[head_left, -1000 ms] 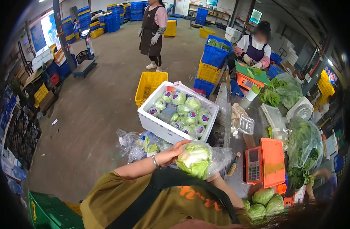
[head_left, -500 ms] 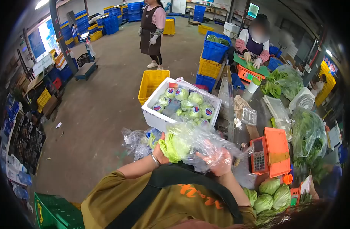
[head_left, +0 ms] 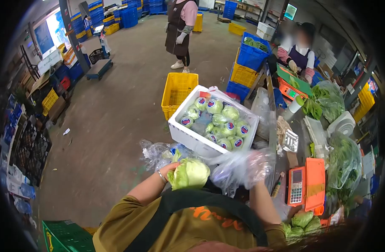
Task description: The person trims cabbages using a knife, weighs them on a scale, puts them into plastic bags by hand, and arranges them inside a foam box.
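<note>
A bare head of iceberg lettuce (head_left: 192, 173), pale green with a loose outer leaf on its left, sits in my left hand (head_left: 167, 169); the fingers curl round its left side, partly hidden. My right hand (head_left: 257, 166) is closed on a crumpled transparent plastic bag (head_left: 230, 170), which hangs to the left of the hand and stands apart from the lettuce. Just beyond both hands is a white foam box (head_left: 192, 142) holding several wrapped lettuces (head_left: 214, 106) with round red and blue labels.
Crumpled plastic (head_left: 154, 153) lies left of the foam box. A yellow crate (head_left: 171, 110) stands behind it. On the right bench are an orange scale (head_left: 315, 185), loose lettuces (head_left: 302, 219) and bagged greens (head_left: 343, 161). A co-worker (head_left: 301, 56) handles greens; another person (head_left: 178, 29) stands farther back.
The plastic that covered the lettuce has come away to the right with my right hand. The lettuce now shows bare in my left hand. The whole view has shifted slightly.
</note>
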`<action>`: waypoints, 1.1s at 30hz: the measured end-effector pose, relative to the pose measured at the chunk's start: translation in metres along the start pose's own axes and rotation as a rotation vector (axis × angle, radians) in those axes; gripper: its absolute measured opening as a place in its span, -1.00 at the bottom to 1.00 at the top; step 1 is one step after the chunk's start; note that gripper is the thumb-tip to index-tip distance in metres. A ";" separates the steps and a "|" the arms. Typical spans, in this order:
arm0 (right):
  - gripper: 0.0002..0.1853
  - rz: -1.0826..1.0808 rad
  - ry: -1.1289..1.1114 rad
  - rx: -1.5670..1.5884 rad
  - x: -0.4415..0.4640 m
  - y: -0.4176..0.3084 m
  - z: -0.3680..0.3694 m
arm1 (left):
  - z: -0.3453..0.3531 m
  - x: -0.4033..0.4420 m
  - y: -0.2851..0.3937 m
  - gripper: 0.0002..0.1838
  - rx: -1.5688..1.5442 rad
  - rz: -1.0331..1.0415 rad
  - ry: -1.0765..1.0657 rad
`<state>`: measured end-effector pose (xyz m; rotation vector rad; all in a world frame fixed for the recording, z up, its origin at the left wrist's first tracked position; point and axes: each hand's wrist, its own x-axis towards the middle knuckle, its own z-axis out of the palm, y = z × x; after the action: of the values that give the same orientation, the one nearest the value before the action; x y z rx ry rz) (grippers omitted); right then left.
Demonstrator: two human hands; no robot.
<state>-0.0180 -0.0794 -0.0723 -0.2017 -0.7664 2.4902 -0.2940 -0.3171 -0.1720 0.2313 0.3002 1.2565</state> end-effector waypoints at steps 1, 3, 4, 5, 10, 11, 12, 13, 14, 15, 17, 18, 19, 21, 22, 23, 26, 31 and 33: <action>-0.89 -0.221 0.196 -0.050 0.015 -0.002 -0.022 | -0.005 -0.008 -0.003 -0.53 -0.090 0.023 0.132; -0.82 -0.796 0.617 -1.134 0.039 0.017 -0.067 | -0.017 -0.014 -0.006 -0.53 -0.141 0.087 0.222; -0.81 -0.728 0.565 -1.142 0.051 0.030 -0.096 | -0.021 -0.015 -0.005 -0.53 -0.166 0.122 0.265; -0.79 -0.660 0.512 -1.148 0.063 0.044 -0.124 | -0.015 -0.020 -0.002 -0.53 -0.179 0.133 0.268; -0.42 0.214 0.441 -2.116 0.081 0.082 -0.074 | -0.019 -0.047 0.007 -0.48 -0.115 0.281 0.357; -0.42 0.338 0.398 -2.118 0.087 0.084 -0.068 | -0.013 -0.052 0.009 -0.47 -0.096 0.314 0.374; -0.42 0.461 0.355 -2.113 0.093 0.085 -0.061 | -0.003 -0.056 0.012 -0.45 -0.075 0.346 0.392; -0.39 0.267 0.344 -2.107 0.098 0.083 -0.048 | 0.010 -0.055 0.016 -0.43 0.060 0.377 0.446; -0.36 0.074 0.333 -2.094 0.102 0.077 -0.034 | 0.017 -0.053 0.019 -0.44 0.071 0.382 0.447; -0.33 -0.117 0.321 -2.073 0.100 0.069 -0.017 | 0.023 -0.051 0.021 -0.45 0.080 0.387 0.445; -0.26 -0.083 0.024 -1.644 0.078 0.055 0.031 | 0.028 -0.026 0.019 -0.48 0.184 0.413 0.507; -0.14 0.246 0.006 -1.365 0.065 0.053 0.058 | 0.030 -0.017 0.019 -0.44 0.158 0.351 0.502; -0.10 0.263 -0.098 -1.242 0.058 0.059 0.055 | 0.051 -0.003 0.019 -0.39 0.340 0.399 0.456; 0.01 0.177 -0.236 -1.084 0.043 0.072 0.040 | 0.089 0.017 0.020 -0.28 0.539 0.429 0.358; 0.07 0.080 -0.270 -1.054 0.038 0.076 0.034 | 0.098 0.023 0.019 -0.22 0.553 0.414 0.312; 0.10 0.043 -0.176 -1.026 0.032 0.068 0.045 | 0.111 0.026 0.021 -0.13 0.610 0.379 0.253; 0.05 -0.055 -0.054 -0.720 0.014 0.051 0.050 | 0.121 0.032 0.029 -0.07 0.644 0.292 0.163; -0.05 -0.017 0.013 -0.899 -0.007 0.043 0.057 | 0.119 0.057 0.022 -0.13 0.550 0.164 0.092; -0.05 -0.024 -0.035 -1.104 -0.013 0.043 0.063 | 0.113 0.062 0.014 -0.23 0.432 0.087 0.077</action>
<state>-0.0436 -0.1464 -0.0446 -0.5114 -2.0491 1.7797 -0.2499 -0.2543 -0.0675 0.5709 0.6346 1.2778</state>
